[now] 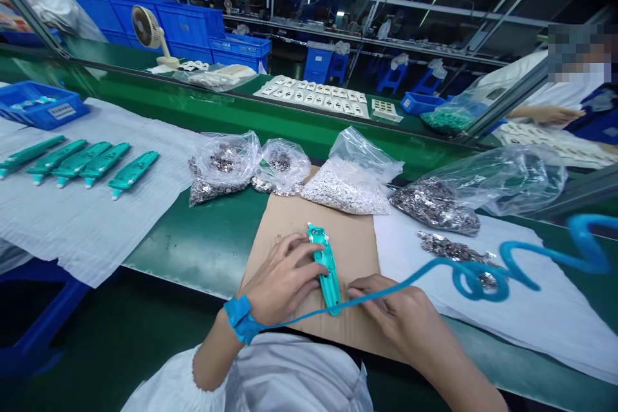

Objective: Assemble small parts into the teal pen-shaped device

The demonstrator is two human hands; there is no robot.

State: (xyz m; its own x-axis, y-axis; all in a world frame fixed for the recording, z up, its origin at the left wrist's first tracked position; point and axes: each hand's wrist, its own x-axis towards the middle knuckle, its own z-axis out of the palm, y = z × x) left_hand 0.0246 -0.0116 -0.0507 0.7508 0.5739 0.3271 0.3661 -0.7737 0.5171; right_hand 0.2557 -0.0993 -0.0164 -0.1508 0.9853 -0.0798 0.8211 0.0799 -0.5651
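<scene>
A long teal plastic housing point(330, 273) lies open side up on a brown cardboard sheet point(275, 219), its white tip pointing away from me. My left hand point(287, 273) grips it from the left, thumb and fingers along its edges. Around that wrist is a blue band point(243, 320) with a coiled blue cord point(415, 275) running off to the right. Just right of the housing, apart from it, my right hand point(393, 302) has its fingers curled together in a pinch; whatever may be between them is hidden.
Bags of small metal parts point(222, 174) and a bag of white parts point(345, 183) line the back. Loose metal pieces point(449, 248) lie on white paper at right. Several teal housings point(132, 174) and a blue bin point(41, 106) are at left. Co-workers sit beyond.
</scene>
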